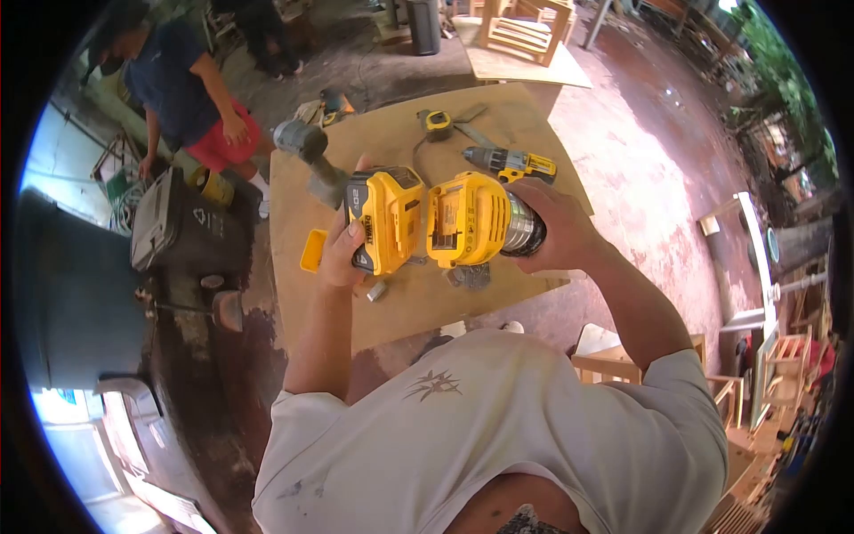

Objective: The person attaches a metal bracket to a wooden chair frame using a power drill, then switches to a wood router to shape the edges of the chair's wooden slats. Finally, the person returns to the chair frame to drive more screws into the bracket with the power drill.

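- Curled around the battery (387, 222) at 11 o'clock with the left hand (340, 251); likely dense, rigid; best held by its sides; running lengthwise 12 to 6.
- Wrapped around the dark collar (523, 228) of the yellow power tool (483, 218), at 1 o'clock, with the right hand (564, 227); probably heavy, stiff; pointing collar-first to 3.
- Beyond, down on the table (400, 301) towards 1: a drill (513, 165).

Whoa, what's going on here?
Someone is holding two yellow things over a wooden table. The left hand grips a big battery, and the right hand grips a power tool. They're side by side, but the battery isn't fitted onto the tool. A drill and a tape measure lie on the table, and another person stands off to the left.
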`<state>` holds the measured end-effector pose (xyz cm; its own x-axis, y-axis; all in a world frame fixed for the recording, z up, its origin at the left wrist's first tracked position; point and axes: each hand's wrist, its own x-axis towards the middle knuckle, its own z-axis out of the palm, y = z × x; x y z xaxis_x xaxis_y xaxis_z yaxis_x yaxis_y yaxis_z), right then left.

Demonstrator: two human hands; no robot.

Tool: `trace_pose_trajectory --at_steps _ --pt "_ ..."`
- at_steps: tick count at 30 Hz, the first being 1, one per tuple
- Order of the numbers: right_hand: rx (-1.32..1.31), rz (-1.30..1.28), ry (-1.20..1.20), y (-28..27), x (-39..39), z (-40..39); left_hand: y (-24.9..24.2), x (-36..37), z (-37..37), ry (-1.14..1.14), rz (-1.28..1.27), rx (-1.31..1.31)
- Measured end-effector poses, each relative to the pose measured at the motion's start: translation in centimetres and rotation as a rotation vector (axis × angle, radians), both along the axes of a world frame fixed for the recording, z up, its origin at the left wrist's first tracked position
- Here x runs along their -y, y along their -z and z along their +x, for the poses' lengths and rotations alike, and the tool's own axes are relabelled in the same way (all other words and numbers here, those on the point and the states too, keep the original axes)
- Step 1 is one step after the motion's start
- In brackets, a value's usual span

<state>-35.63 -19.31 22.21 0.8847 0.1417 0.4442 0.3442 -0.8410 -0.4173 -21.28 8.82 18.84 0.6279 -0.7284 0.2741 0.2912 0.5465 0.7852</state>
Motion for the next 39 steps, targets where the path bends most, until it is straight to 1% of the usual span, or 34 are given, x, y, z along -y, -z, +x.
trace_pose_trajectory --at_steps 1,3,4,6,7,9,10,12,13,15,17,19,21,23,25,26,28,29,31,32,33,34,35,36,37,38,39 --pt "0.009 0.002 0.022 -0.1 0.1 -0.7 -0.3 0.5 0.5 0.006 0.026 0.063" --pt "-0.255 0.316 -0.018 -0.2 0.4 -2.1 -0.3 1.8 1.4 0.036 0.004 0.079" --pt "-0.243 0.317 -0.005 0.2 1.1 -2.5 -0.2 2.4 1.9 0.059 -0.009 0.126" --pt "-0.474 0.587 -0.225 1.4 2.4 -2.8 -0.5 3.4 2.5 0.091 -0.022 0.179" --pt "-0.466 0.59 -0.217 1.6 2.3 -3.2 -0.6 3.8 2.7 0.095 -0.025 0.203" --pt "-0.654 1.123 -0.376 1.8 1.5 -4.1 -0.9 4.8 2.5 0.104 -0.024 0.222" --pt "-0.729 1.156 -0.402 1.9 1.4 -4.4 -1.2 5.4 2.3 0.086 -0.083 0.2" --pt "-0.742 1.117 -0.418 2.8 1.0 -4.5 -2.8 6.6 1.4 0.033 -0.178 0.196" --pt "-0.759 1.077 -0.435 3.0 0.6 -4.6 -3.3 6.9 1.7 0.031 -0.18 0.198" --pt "-0.757 1.069 -0.407 3.4 -0.1 -4.7 -4.0 7.2 2.1 0.111 -0.21 0.286" --pt "-0.803 0.983 -0.42 3.8 -0.2 -4.6 -5.0 7.2 1.7 0.109 -0.22 0.306" --pt "-0.797 1.003 -0.414 3.0 -0.5 -4.7 -5.3 7.1 1.7 0.124 -0.2 0.414" --pt "-0.76 1.032 -0.433 1.7 -0.9 -5.0 -4.8 6.4 1.8 0.117 -0.177 0.415" --pt "-0.726 0.989 -0.414 0.8 -1.0 -5.5 -4.6 6.2 1.4 0.114 -0.157 0.42" --pt "-0.551 0.633 -0.272 -0.2 -1.2 -6.0 -4.6 5.9 0.2 0.098 -0.19 0.239" --pt "-0.552 0.632 -0.274 -1.0 -1.5 -6.4 -4.6 5.5 -0.2 0.096 -0.191 0.239" --pt "-0.415 0.251 0.017 -2.5 -2.3 -6.8 -4.7 4.9 -0.7 0.019 -0.012 0.057" --pt "-0.416 0.251 0.018 -2.7 -2.4 -6.7 -4.7 4.9 -0.7 0.019 -0.012 0.056" --pt "-0.276 -0.069 0.136 -3.0 -2.5 -6.4 -4.7 5.0 -0.9 -0.055 0.145 -0.18" --pt "-0.249 -0.184 0.163 -3.1 -2.6 -6.2 -4.7 5.1 -1.0 -0.054 0.145 -0.182" --pt "-0.25 -0.184 0.165 -3.4 -2.6 -6.0 -4.6 5.4 -1.1 -0.104 0.203 -0.168" --pt "-0.229 -0.289 0.169 -3.6 -2.5 -5.9 -4.6 5.6 -1.1 -0.153 0.261 -0.153" --pt "-0.21 -0.392 0.175 -3.8 -2.5 -5.8 -4.3 5.9 -1.0 -0.148 0.262 -0.154" --pt "-0.213 -0.391 0.178 -3.8 -2.5 -5.6 -3.8 6.0 -0.9 -0.145 0.278 -0.095" --pt "-0.204 -0.464 0.177 -3.8 -2.4 -5.4 -3.5 6.2 -0.9 -0.144 0.293 -0.036" --pt "-0.196 -0.536 0.177 -3.8 -2.4 -5.3 -3.5 6.3 -1.0 -0.141 0.296 -0.038" --pt "-0.199 -0.533 0.178 -3.4 -2.4 -5.2 -3.7 6.4 -1.2 -0.147 0.335 -0.025"
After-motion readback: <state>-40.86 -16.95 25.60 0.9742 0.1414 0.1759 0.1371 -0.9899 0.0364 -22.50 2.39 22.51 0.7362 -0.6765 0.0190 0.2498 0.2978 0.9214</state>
